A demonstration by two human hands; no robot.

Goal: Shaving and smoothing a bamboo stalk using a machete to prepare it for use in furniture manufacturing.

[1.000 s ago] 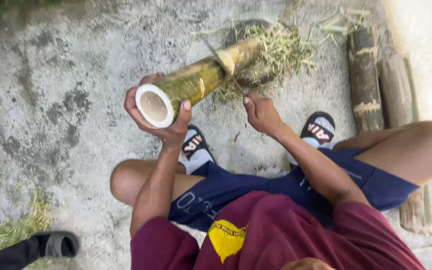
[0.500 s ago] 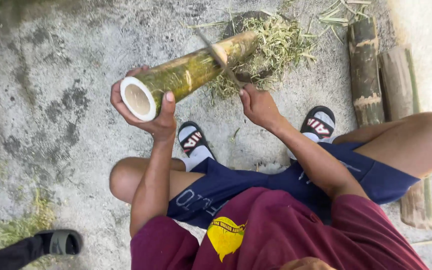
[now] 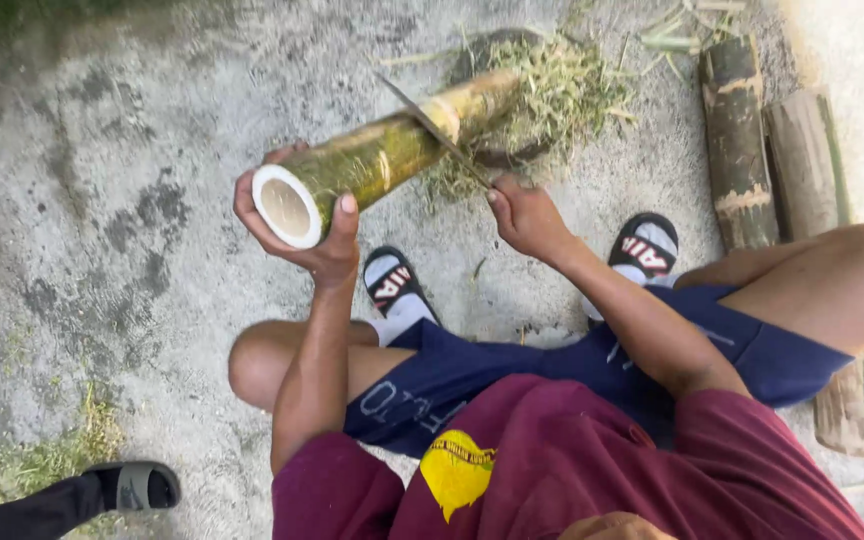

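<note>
Gripping the near cut end, the left hand (image 3: 307,235) closes round the bamboo pole (image 3: 392,150) — long axis running away up-right to the shavings (image 3: 562,95) — right hand (image 3: 527,220) fisted on the knife (image 3: 432,130) laid across it

No packages, signs or screens are in view. The only label-like marks are printed ones on clothing. A yellow badge-shaped print (image 3: 457,470) with small dark lettering sits on the maroon shirt (image 3: 592,470) at the bottom centre of the frame. Pale lettering (image 3: 397,398) runs along the dark blue shorts (image 3: 512,370) just above it. Red-and-white lettering marks the straps of the two black sandals (image 3: 392,280) at mid-frame.
</note>
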